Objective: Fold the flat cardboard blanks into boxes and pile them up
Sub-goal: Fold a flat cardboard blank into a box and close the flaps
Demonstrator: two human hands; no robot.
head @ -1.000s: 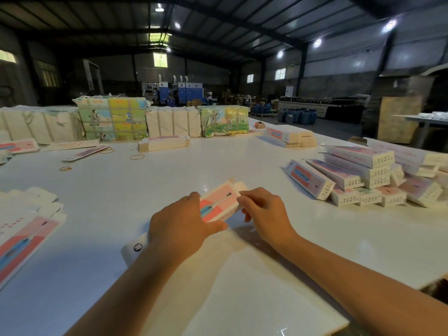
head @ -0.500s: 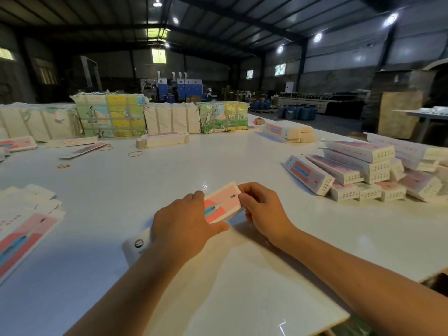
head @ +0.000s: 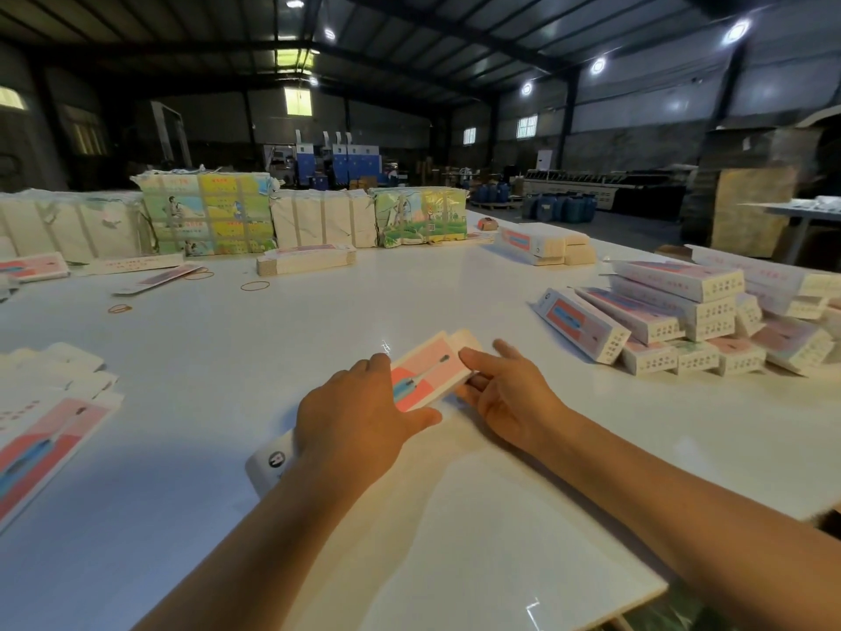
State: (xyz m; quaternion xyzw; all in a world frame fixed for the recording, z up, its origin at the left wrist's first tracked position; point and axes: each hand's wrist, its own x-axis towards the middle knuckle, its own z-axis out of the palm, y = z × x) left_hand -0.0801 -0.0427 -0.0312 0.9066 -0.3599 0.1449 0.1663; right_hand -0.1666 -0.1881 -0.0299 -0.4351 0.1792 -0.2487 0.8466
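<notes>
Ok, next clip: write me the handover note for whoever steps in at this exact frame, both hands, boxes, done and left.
Left hand lies over the middle of the box in work, pressing it to the table.
Right hand is at its far end, fingers by the white end flap, which is not yet tucked.
Done: pile of folded boxes at right.
Left: close this flap, add the box to the pile, then fold the flat blanks at left.
</notes>
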